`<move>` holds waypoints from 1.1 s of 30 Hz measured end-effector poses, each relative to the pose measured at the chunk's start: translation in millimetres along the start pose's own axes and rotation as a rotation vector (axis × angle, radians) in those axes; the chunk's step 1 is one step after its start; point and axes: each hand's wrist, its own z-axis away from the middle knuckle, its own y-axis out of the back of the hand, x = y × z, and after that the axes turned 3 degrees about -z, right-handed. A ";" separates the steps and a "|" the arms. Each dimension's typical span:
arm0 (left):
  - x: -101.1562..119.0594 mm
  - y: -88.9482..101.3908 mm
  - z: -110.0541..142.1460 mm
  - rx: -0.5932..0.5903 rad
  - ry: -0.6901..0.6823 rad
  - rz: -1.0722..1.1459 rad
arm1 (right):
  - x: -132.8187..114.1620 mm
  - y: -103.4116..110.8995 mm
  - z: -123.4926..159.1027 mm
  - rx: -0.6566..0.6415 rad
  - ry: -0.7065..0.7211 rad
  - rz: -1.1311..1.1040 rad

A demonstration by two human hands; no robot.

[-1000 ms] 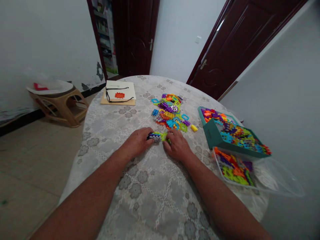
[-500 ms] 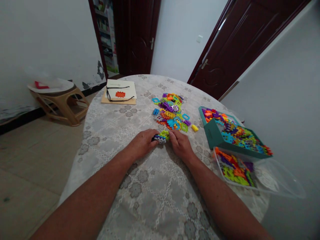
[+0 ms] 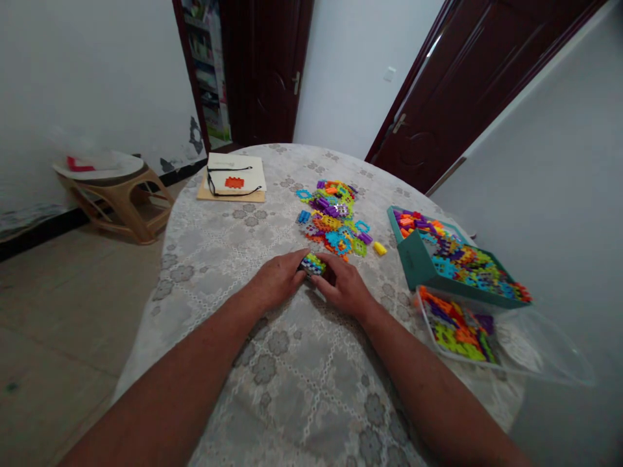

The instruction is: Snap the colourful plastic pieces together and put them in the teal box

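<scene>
Between my hands is a small block of interlocking plastic building pieces (image 3: 312, 264), with yellow-green, blue, grey and dark layers showing. My left hand (image 3: 281, 275) grips its left side, thumb at the near edge. My right hand (image 3: 343, 283) is closed around its right side, with the fingers over the far edge and the thumb at the near edge. Parts of the block are hidden by my fingers. Just beyond lies a pile of loose colourful building pieces (image 3: 331, 220). A yellow connector piece (image 3: 379, 248) lies to the right of that pile.
On the right stand a green box (image 3: 409, 264) and a clear plastic tub (image 3: 428, 331), both holding building pieces. Black glasses (image 3: 210, 184) and an orange piece (image 3: 234, 183) rest on papers at the far left. A stool (image 3: 131, 211) stands left of the table (image 3: 272, 415).
My right hand has moved in toward the left, and its fingers now wrap the block. The yellow-green part, earlier sticking out to the right, now sits against the grey and blue layers.
</scene>
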 end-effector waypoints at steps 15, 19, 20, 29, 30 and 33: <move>-2.3 6.8 -6.4 -0.055 -0.109 0.076 | -25.3 25.1 -5.9 -0.060 -0.141 0.224; -0.4 9.7 -4.9 -0.040 -0.087 0.098 | -30.6 86.9 9.1 0.018 -0.122 0.307; -1.1 9.5 -4.7 -0.032 -0.084 0.095 | -29.0 107.4 14.6 0.059 -0.125 0.332; -10.2 0.6 -5.4 -0.050 -0.093 0.027 | 40.1 290.5 72.2 0.342 -0.550 0.821; -11.0 0.2 -5.5 -0.045 -0.098 0.023 | 49.2 301.1 77.9 0.339 -0.591 0.856; -12.9 0.1 -5.6 -0.035 -0.101 0.015 | 72.6 317.5 92.3 0.298 -0.687 0.925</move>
